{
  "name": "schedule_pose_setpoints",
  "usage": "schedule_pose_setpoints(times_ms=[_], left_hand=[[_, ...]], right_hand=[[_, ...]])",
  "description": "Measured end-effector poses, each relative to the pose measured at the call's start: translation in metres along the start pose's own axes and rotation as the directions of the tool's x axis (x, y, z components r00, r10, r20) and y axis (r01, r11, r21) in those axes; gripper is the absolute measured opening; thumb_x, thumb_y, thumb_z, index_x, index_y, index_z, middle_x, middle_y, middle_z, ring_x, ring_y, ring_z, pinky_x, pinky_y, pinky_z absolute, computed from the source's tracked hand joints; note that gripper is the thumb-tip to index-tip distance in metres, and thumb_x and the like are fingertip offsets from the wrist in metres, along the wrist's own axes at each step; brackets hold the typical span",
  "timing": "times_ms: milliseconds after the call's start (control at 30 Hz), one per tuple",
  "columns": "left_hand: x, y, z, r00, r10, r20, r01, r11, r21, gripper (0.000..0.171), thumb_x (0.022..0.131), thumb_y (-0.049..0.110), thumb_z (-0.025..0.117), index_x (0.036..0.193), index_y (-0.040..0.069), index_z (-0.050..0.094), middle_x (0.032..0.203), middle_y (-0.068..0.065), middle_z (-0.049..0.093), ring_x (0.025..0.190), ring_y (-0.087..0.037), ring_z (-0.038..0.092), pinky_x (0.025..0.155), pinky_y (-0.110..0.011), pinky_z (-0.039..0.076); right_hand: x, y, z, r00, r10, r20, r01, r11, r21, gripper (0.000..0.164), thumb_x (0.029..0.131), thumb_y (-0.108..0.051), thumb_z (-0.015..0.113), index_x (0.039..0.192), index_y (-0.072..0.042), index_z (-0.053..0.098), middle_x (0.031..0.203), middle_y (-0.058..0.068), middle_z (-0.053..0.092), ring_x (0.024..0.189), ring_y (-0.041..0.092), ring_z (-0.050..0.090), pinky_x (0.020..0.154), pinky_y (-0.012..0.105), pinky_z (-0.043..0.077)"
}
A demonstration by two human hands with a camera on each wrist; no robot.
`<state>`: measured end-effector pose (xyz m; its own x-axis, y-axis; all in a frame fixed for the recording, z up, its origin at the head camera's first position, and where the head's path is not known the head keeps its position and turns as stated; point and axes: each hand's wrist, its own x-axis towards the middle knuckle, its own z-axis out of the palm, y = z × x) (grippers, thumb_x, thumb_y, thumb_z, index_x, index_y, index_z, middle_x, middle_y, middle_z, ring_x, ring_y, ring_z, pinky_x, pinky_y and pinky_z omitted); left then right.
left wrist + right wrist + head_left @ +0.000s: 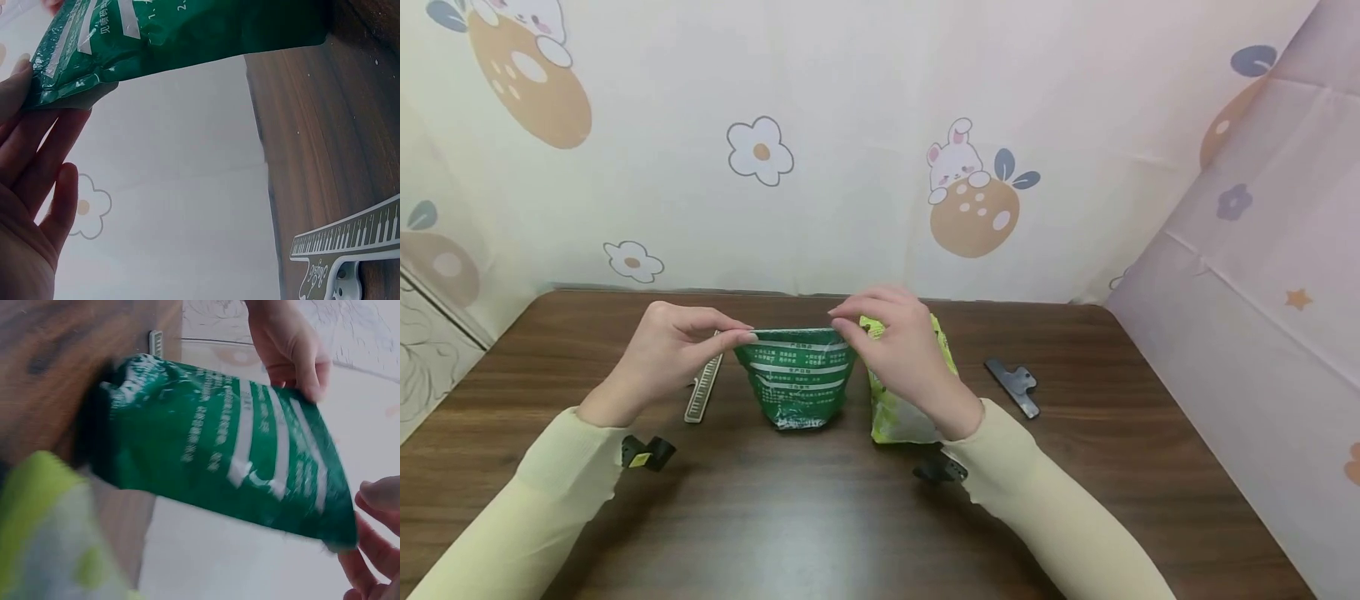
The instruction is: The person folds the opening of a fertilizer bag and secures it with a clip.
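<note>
A green foil bag (800, 375) with white printed bands stands on the table between both hands, its top edge stretched wide. My left hand (673, 346) pinches the top left corner; the left wrist view shows the thumb in front of the bag and fingers (53, 147) behind it. At the top right corner, my right hand (898, 350) has thumb and forefinger at the rim, and the right wrist view shows its curled fingers (369, 550) right at that corner. A yellow-green bag (898, 417) stands just right of the green one, partly behind the right hand.
A ruler-marked clip (703, 389) lies left of the green bag, partly under the left hand in the head view. A grey metal clip (1017, 386) lies on the right of the brown wooden table (797, 517). A patterned curtain (850, 208) hangs along the table's back.
</note>
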<state>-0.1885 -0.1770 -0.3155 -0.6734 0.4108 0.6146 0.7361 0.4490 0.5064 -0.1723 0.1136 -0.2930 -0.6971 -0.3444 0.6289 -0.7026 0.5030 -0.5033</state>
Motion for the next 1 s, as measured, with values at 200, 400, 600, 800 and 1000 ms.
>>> schedule_pose_setpoints(times_ms=[200, 400, 600, 800, 1000], left_hand=[[0.001, 0.0, 0.001, 1.0, 0.014, -0.002, -0.014, 0.999, -0.035, 0.016, 0.082, 0.004, 0.081, 0.09, 0.018, 0.08, 0.084, 0.013, 0.074, 0.072, -0.002, 0.068, 0.061, -0.017, 0.051], [0.001, 0.001, 0.0, 1.0, 0.029, -0.01, -0.029, 0.999, -0.037, 0.018, 0.082, 0.001, 0.081, 0.089, 0.017, 0.08, 0.085, 0.013, 0.074, 0.074, -0.002, 0.068, 0.066, -0.015, 0.051], [-0.001, 0.0, -0.001, 1.0, 0.017, -0.001, -0.018, 0.998, -0.061, 0.019, 0.082, 0.0, 0.08, 0.09, 0.017, 0.08, 0.085, 0.012, 0.074, 0.076, -0.003, 0.069, 0.07, -0.016, 0.051], [-0.001, -0.001, -0.002, 1.0, 0.017, 0.023, -0.015, 0.996, -0.092, 0.02, 0.082, 0.0, 0.08, 0.09, 0.018, 0.08, 0.085, 0.012, 0.074, 0.078, -0.004, 0.07, 0.075, -0.019, 0.053], [0.0, -0.001, -0.002, 0.999, 0.026, 0.038, -0.022, 0.995, -0.099, 0.02, 0.082, 0.0, 0.08, 0.091, 0.018, 0.08, 0.087, 0.012, 0.074, 0.079, -0.005, 0.07, 0.074, -0.02, 0.053]], right_hand=[[0.017, -0.023, 0.016, 0.988, -0.096, 0.123, 0.115, 0.981, -0.155, 0.013, 0.089, -0.018, 0.078, 0.101, -0.013, 0.079, 0.101, -0.001, 0.073, 0.099, 0.017, 0.059, 0.087, 0.031, 0.044], [0.028, -0.039, 0.033, 0.957, -0.11, 0.267, 0.178, 0.954, -0.243, 0.013, 0.092, -0.023, 0.074, 0.103, -0.018, 0.079, 0.097, -0.007, 0.072, 0.095, 0.014, 0.058, 0.084, 0.027, 0.045], [0.033, -0.042, 0.044, 0.953, -0.109, 0.284, 0.192, 0.94, -0.282, 0.011, 0.094, -0.022, 0.072, 0.101, -0.018, 0.079, 0.093, -0.008, 0.071, 0.088, 0.012, 0.058, 0.087, 0.026, 0.046], [0.033, -0.039, 0.047, 0.961, -0.097, 0.259, 0.169, 0.947, -0.274, 0.008, 0.092, -0.018, 0.074, 0.097, -0.018, 0.08, 0.087, -0.008, 0.069, 0.085, 0.01, 0.06, 0.081, 0.025, 0.05], [0.033, -0.036, 0.045, 0.966, -0.066, 0.249, 0.138, 0.949, -0.284, 0.008, 0.091, -0.02, 0.075, 0.097, -0.017, 0.08, 0.087, -0.007, 0.069, 0.084, 0.01, 0.061, 0.075, 0.025, 0.049]])
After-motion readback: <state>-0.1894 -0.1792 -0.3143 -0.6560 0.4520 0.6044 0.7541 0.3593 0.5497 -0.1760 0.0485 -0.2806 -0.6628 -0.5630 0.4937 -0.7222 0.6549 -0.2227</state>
